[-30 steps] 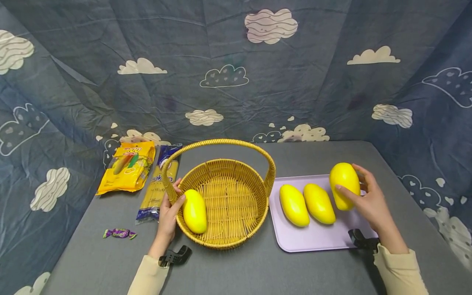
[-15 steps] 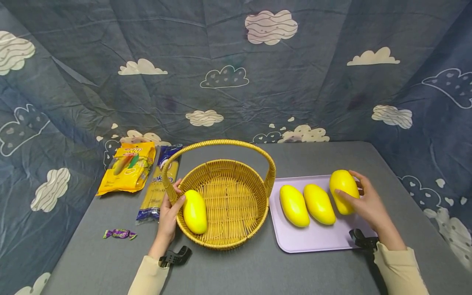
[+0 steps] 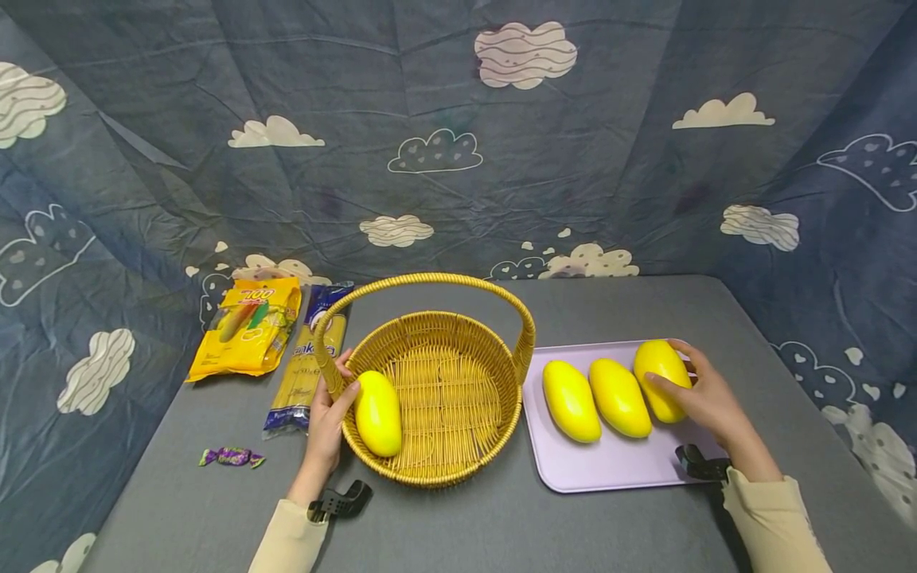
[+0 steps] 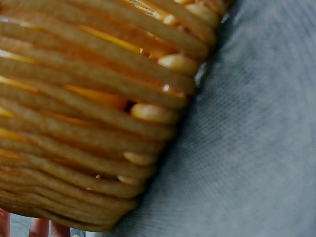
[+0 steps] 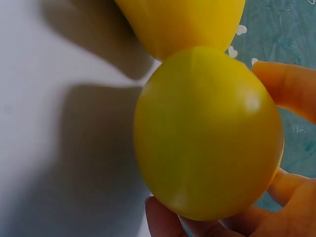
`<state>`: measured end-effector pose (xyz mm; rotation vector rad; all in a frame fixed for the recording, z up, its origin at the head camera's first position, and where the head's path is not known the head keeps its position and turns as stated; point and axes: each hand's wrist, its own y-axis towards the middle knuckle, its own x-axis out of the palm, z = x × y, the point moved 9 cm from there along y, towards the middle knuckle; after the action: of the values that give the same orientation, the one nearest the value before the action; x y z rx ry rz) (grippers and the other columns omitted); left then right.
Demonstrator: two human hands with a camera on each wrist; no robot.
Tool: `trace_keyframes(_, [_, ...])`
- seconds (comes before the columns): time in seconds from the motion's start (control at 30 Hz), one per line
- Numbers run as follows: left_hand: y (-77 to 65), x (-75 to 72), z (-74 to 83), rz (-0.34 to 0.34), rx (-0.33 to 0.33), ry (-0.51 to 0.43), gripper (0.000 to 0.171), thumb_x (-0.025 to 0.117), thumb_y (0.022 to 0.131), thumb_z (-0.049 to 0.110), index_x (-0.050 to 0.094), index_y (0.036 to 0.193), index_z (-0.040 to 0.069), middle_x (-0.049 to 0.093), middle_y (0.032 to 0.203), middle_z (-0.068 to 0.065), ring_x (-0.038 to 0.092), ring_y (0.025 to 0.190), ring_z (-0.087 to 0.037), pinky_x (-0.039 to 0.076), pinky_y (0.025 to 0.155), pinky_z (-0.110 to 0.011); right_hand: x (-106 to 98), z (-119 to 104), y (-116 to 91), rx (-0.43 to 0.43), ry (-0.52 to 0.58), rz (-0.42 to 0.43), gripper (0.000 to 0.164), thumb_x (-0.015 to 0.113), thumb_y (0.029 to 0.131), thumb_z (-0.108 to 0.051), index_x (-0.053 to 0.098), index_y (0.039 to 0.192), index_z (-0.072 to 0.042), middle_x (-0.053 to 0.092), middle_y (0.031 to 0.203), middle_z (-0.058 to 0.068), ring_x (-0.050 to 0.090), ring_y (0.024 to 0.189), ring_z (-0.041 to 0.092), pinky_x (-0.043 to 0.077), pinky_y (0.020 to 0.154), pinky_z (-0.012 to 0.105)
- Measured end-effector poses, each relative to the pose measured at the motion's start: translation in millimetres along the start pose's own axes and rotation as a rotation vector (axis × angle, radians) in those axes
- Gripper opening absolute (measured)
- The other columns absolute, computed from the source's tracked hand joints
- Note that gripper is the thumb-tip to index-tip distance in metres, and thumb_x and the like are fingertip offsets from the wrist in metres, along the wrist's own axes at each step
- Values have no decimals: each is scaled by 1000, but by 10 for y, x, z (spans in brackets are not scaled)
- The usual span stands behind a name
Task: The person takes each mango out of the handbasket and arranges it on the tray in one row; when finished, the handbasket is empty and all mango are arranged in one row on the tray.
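A wicker basket with an arched handle stands mid-table, and one yellow mango lies inside against its left wall. My left hand holds the basket's left side near the handle's foot, thumb over the rim by that mango. The left wrist view shows the basket's woven wall with fingertips below it. On the right, my right hand grips another mango between thumb and fingers, at the right end of a row on the lilac tray. In the right wrist view, this mango touches or overlaps a neighbouring one.
Two more mangoes lie on the tray, left of the gripped one. Left of the basket are a yellow candy bag, a blue-ended pasta pack and a purple wrapped candy. A cloud-print cloth hangs behind.
My right hand has lowered its mango toward the tray and moved it slightly left, closer to the other two. The left hand and the basket have stayed put.
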<state>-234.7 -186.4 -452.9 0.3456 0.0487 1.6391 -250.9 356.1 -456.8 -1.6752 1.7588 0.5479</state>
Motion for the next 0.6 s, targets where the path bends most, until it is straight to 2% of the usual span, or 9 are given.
trace_keyframes(0.07, [-2,-2,-1,0,2,-3,28,52,97,5,39,115,-11,30,151,-14,26,137,-21,20,111,-30,25,108,73,-17,15,-25,96,62,85,-55,9,152,-11,30,135,35,39,111,50,46,79,57])
trace_keyframes(0.17, [-1,-4,-6,3,-4,1,28,52,97,6,39,115,-12,30,151,-13,26,137,-21,20,111,-30,37,248,157,-21,-3,-18,100,62,80,-63,12,152,-15,33,135,32,41,110,49,47,77,54])
trace_keyframes(0.27, [3,-3,-10,5,-12,8,29,52,97,6,39,115,-12,31,150,-12,26,137,-21,21,112,-30,52,316,195,-19,5,-30,103,62,78,-66,12,152,-15,32,135,34,40,109,51,46,77,58])
trace_keyframes(0.43, [10,-4,-12,8,-16,9,28,52,97,6,39,116,-11,34,149,-7,26,137,-19,20,112,-30,51,273,154,-11,4,-49,101,61,81,-63,11,151,-11,30,135,36,39,110,52,43,81,63])
trace_keyframes(0.6, [3,-8,-13,10,-15,5,27,51,97,4,40,117,-11,33,150,-8,26,137,-19,20,112,-30,59,216,103,9,12,-70,97,61,83,-59,11,152,-12,29,136,36,37,112,52,42,84,65])
